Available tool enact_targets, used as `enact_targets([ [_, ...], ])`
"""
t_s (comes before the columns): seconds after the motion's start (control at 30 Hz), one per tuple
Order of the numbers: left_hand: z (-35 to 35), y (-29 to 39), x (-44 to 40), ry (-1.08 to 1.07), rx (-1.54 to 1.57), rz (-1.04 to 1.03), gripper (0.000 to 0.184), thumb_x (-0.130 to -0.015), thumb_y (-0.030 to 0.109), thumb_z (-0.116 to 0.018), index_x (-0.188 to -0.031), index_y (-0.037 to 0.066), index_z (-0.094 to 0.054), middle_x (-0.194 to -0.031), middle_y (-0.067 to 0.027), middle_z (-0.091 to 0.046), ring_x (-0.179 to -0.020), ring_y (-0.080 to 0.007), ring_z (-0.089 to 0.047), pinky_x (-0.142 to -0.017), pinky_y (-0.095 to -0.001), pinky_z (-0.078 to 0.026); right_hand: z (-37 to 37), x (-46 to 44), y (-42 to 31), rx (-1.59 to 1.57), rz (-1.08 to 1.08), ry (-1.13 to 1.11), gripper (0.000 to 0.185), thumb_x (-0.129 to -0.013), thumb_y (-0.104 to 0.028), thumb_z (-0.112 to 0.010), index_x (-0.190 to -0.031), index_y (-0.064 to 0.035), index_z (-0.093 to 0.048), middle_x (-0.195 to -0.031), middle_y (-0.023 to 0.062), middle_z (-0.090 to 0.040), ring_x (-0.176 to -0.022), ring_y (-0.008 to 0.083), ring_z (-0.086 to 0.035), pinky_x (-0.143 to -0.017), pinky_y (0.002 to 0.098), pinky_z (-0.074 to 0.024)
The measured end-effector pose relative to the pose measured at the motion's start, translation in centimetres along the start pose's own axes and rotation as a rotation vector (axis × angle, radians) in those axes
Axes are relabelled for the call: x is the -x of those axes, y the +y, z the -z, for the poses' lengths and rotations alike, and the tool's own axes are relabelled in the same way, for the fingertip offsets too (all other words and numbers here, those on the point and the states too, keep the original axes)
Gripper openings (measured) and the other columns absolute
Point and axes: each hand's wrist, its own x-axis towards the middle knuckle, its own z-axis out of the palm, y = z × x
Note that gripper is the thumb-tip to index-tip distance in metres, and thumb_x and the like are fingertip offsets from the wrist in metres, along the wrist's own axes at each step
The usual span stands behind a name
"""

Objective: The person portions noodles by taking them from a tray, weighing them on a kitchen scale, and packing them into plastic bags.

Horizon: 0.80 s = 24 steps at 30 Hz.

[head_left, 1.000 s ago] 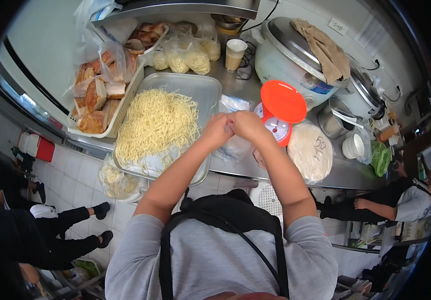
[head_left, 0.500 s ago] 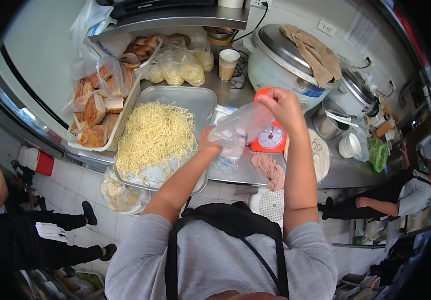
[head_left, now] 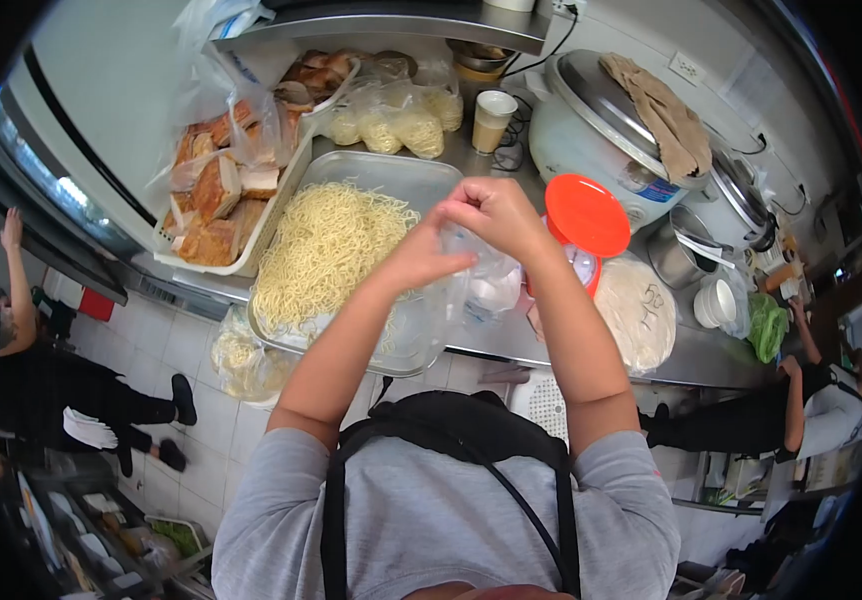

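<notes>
Both my hands are close together over the right edge of a metal tray (head_left: 438,172) that bears a heap of pale yellow noodles (head_left: 336,255). A clear plastic bag (head_left: 491,258) hangs at them, partly hidden by my fingers. My right hand (head_left: 496,218) is closed, pinching the bag's upper part. My left hand (head_left: 413,258) meets it from the left, fingertips at the bag and thumb stretched below. Just right of my right hand is a kitchen scale with a red-orange pan (head_left: 588,215); my forearm partly covers its dial (head_left: 583,266).
A white basket (head_left: 247,262) of roasted meat pieces stands left of the tray. Bagged noodle portions (head_left: 391,125) and a paper cup (head_left: 493,122) are behind. A large rice cooker (head_left: 576,130) and a wrapped round stack (head_left: 636,318) are at right. Two people stand nearby.
My right hand has moved left from the scale pan, bringing the bag along. My left hand has come up beside it. The pan now shows fully.
</notes>
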Motion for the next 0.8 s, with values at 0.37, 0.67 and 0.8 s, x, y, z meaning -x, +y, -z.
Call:
enact_targets([
  [0.37,3.2,-3.3,4.6,0.236,0.369,0.246,0.011,-0.075,0.0,-0.042,-0.081,0.005,-0.05,-0.077,0.0,-0.051,-0.071,-0.0069,-0.045,-0.068,-0.0205,-0.037,-7.0,3.7,8.5,-1.006,-0.527,0.011,0.06,-0.071,-0.02,-0.065,-0.119,-0.0035,-0.034,-0.11,0.012,-0.045,-0.099,0.0156,-0.046,-0.081,0.0293,-0.0393],
  [0.67,8.6,-7.0,8.3,0.487,0.351,0.377,0.015,-0.076,0.0,-0.04,-0.083,0.007,-0.052,-0.069,0.0005,-0.049,-0.06,-0.006,-0.045,-0.054,-0.0195,-0.038,-6.4,4.1,9.7,-0.667,-0.656,0.013,0.023,-0.08,-0.023,-0.055,-0.08,-0.0003,-0.057,-0.071,0.0035,-0.057,-0.062,0.0094,-0.051,-0.058,0.0222,-0.0418],
  [0.8,10.7,-6.4,9.8,0.7,0.58,0.417,0.013,-0.079,0.004,-0.041,-0.087,0.008,-0.051,-0.067,0.001,-0.048,-0.056,-0.0068,-0.044,-0.049,-0.0202,-0.037,-6.8,4.3,8.7,-0.559,-0.71,0.1,0.021,-0.081,-0.02,-0.053,-0.078,-0.0002,-0.057,-0.067,0.0023,-0.056,-0.058,0.0087,-0.05,-0.055,0.0216,-0.0415],
])
